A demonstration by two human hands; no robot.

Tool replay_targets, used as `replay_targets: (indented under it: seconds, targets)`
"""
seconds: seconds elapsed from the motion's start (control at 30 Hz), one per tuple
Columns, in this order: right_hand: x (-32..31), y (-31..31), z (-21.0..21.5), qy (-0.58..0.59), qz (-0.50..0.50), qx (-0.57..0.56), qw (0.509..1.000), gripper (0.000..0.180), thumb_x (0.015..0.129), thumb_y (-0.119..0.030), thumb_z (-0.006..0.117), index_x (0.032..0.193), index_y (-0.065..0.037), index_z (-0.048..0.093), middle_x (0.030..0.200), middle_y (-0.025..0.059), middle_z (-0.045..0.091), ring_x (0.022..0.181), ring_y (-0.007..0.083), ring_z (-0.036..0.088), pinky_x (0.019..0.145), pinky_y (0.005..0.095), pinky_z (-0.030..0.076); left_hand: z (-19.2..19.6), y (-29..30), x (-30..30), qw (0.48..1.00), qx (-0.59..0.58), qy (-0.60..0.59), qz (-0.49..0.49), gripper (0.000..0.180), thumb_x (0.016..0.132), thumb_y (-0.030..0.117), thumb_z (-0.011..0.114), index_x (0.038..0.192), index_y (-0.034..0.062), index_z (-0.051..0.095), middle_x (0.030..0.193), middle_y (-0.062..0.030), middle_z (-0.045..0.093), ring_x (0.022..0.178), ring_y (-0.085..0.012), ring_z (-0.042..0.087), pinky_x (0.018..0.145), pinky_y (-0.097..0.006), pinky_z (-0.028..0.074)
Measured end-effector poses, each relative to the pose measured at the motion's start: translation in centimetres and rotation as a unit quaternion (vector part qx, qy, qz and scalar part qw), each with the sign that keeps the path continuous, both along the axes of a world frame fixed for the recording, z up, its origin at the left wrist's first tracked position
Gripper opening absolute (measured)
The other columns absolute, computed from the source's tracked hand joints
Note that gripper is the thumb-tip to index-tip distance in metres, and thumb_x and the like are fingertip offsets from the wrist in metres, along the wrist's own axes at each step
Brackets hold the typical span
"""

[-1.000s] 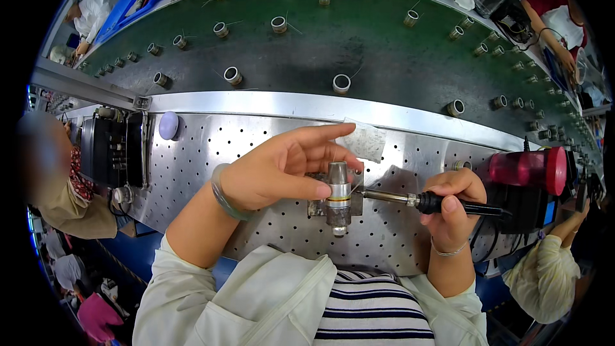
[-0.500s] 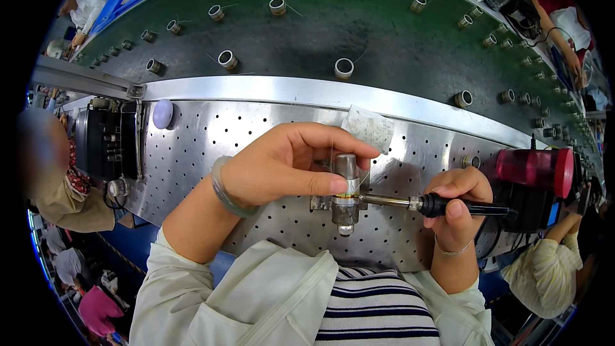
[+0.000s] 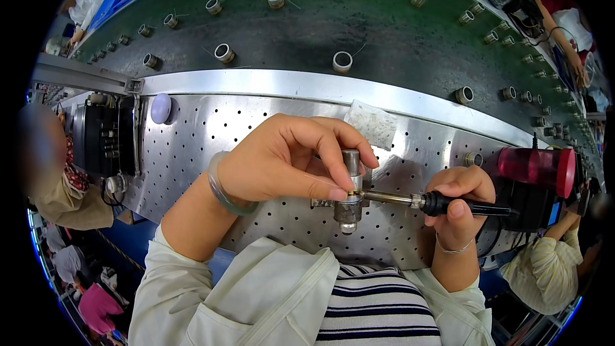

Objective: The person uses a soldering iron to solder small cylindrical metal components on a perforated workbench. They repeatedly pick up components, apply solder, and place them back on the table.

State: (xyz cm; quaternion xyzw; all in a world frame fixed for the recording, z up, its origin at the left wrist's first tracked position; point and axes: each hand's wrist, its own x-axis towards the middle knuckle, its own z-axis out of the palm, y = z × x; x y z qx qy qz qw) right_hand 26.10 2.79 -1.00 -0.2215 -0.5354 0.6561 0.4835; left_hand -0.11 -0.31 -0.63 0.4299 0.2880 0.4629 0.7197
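Observation:
A metal cylinder fixture (image 3: pixel 350 161) with a bright ring (image 3: pixel 356 184) around its middle lies in front of me. My left hand (image 3: pixel 285 160) is closed, thumb and index fingertips pinched together against the ring's left side. What sits between those fingertips is too small to make out, and they partly cover the ring. In my right hand (image 3: pixel 460 200) is a soldering iron (image 3: pixel 442 204), held by its black handle. From the right its metal shaft reaches the ring, with the tip touching or very close to it, near the left fingertips.
A perforated metal bench plate (image 3: pixel 256 115) lies beneath. A whitish pad (image 3: pixel 371 125) is behind the fixture; a loose ring (image 3: pixel 473 159) and red container (image 3: pixel 535 172) stand right. Beyond the rail, a green conveyor (image 3: pixel 282 35) carries several wired rings. Co-workers sit at both sides.
My left index finger has come down from beside the cylinder's top to the ring and meets the thumb there. The soldering iron stays at nearly the same place.

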Motion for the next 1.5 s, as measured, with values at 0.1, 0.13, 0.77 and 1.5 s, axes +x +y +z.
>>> replay_targets:
  seconds: [0.1, 0.13, 0.77, 1.5]
  targets:
    - [-0.05, -0.01, -0.12, 0.014, -0.001, 0.003, 1.000, 0.023, 0.078, -0.011, 0.072, 0.086, 0.004, 0.056, 0.068, 0.0128, 0.059, 0.049, 0.0142, 0.057, 0.046, 0.0223, 0.047, 0.08, 0.00, -0.10, 1.000, -0.002, 0.000, -0.003, 0.016, 0.066, -0.009, 0.073, 0.076, 0.0024, 0.069, 0.108, -0.0211, 0.060, 0.100, -0.0255, 0.059, 0.089, -0.034, 0.045]
    - [-0.05, -0.03, -0.11, 0.015, -0.001, 0.000, 1.000, 0.023, 0.078, -0.011, 0.072, 0.086, 0.004, 0.056, 0.068, 0.0129, 0.059, 0.050, 0.0142, 0.057, 0.047, 0.0224, 0.047, 0.02, -0.01, -0.14, 1.000, 0.000, 0.002, -0.004, 0.016, 0.066, -0.009, 0.073, 0.076, 0.0025, 0.069, 0.108, -0.0213, 0.060, 0.100, -0.0256, 0.059, 0.089, -0.034, 0.045]
    - [-0.08, -0.01, -0.10, 0.017, 0.002, -0.004, 1.000, 0.025, 0.077, -0.011, 0.074, 0.086, 0.005, 0.057, 0.069, 0.0135, 0.059, 0.051, 0.0153, 0.058, 0.047, 0.0234, 0.048, -0.28, 0.12, -0.32, 1.000, 0.001, 0.000, -0.013, 0.017, 0.066, -0.009, 0.074, 0.076, 0.0029, 0.069, 0.109, -0.0219, 0.059, 0.099, -0.0249, 0.060, 0.086, -0.032, 0.046]
    - [-0.02, 0.63, -0.25, 0.018, 0.027, 0.089, 0.996, 0.020, 0.077, -0.006, 0.070, 0.087, 0.005, 0.056, 0.066, 0.0134, 0.060, 0.048, 0.0172, 0.058, 0.045, 0.0250, 0.047, 0.20, 0.46, -0.07, 0.998, -0.055, -0.001, -0.039, 0.052, 0.076, -0.002, 0.068, 0.125, -0.0058, 0.051, 0.101, -0.0163, 0.064, 0.091, -0.0150, 0.061, 0.073, -0.022, 0.050]
